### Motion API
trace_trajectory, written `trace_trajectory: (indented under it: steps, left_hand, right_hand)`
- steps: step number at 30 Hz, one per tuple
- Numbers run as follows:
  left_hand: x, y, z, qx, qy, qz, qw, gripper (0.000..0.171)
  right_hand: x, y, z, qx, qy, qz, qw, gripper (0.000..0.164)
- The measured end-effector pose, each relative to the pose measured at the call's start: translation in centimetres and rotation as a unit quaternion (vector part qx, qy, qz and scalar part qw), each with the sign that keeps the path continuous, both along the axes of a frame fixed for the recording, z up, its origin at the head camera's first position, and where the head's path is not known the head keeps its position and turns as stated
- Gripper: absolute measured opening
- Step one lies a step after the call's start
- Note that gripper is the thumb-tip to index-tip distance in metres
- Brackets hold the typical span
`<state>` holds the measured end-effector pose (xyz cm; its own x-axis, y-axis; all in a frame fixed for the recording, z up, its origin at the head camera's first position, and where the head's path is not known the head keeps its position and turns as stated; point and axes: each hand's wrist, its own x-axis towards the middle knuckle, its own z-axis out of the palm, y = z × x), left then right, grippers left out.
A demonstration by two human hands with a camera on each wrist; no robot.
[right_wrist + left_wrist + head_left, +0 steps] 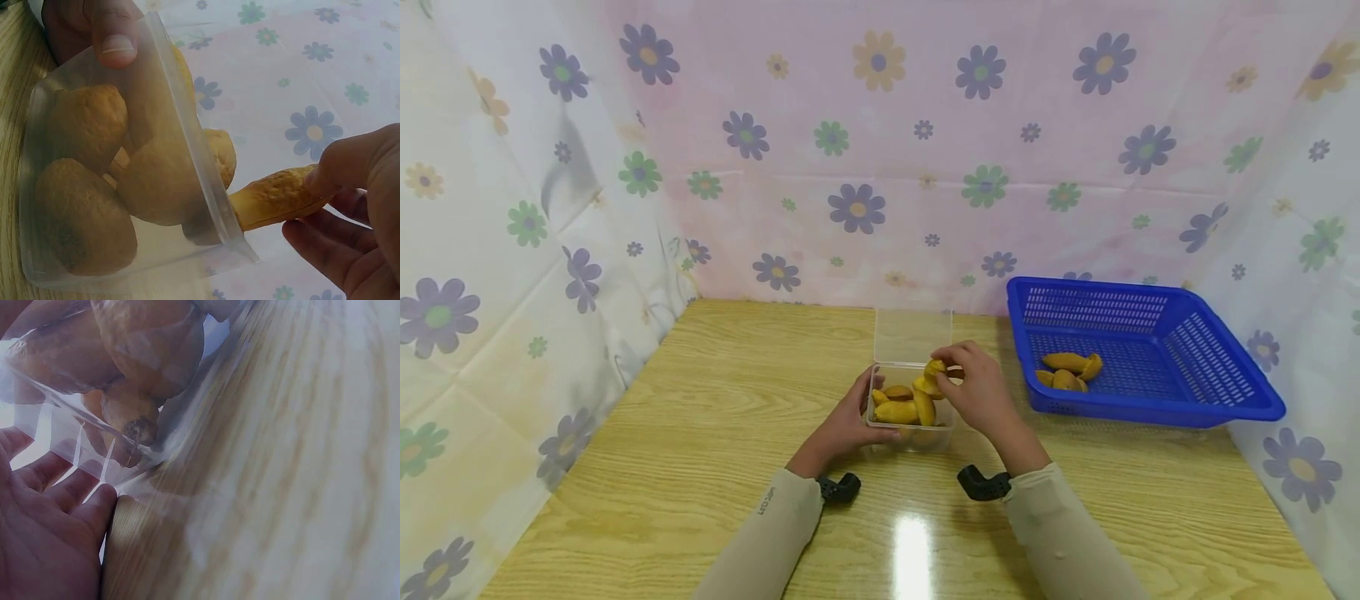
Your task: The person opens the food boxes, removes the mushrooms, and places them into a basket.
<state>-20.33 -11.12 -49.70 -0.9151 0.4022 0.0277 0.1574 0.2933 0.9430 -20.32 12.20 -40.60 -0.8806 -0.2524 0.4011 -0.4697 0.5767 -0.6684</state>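
A clear plastic box stands on the table with its lid folded back behind it. Several yellow-brown mushrooms fill it, and they show through the wall in the right wrist view. My left hand holds the box at its left side, fingers along the wall and thumb at the front. At the box's right rear corner, my right hand pinches a mushroom between thumb and fingers. One end of that mushroom is at the rim; whether it touches those inside I cannot tell.
A blue plastic basket stands on the right of the table, with several more mushrooms in its left part. Flower-patterned cloth hangs behind and at both sides of the wooden table.
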Motion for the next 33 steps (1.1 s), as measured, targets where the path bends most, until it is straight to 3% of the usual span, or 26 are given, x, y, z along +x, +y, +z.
trace_trajectory:
  steps: [18, 28, 33]
  left_hand:
    - [0.1, 0.0, 0.1, -0.006, 0.011, 0.001, 0.9999, 0.114]
    - [0.0, -0.2, -0.3, -0.009, 0.013, -0.001, 0.9999, 0.115]
    - [-0.1, -0.1, -0.3, -0.008, 0.014, -0.003, 0.9999, 0.115]
  right_hand:
    - [0.3, 0.7, 1.0, -0.029, 0.041, 0.012, 0.999, 0.026]
    - [0.5, 1.6, 1.5, -0.035, 0.077, -0.01, 0.996, 0.026]
    - [0.6, 2.2, 1.7, -0.055, 0.074, -0.016, 0.996, 0.028]
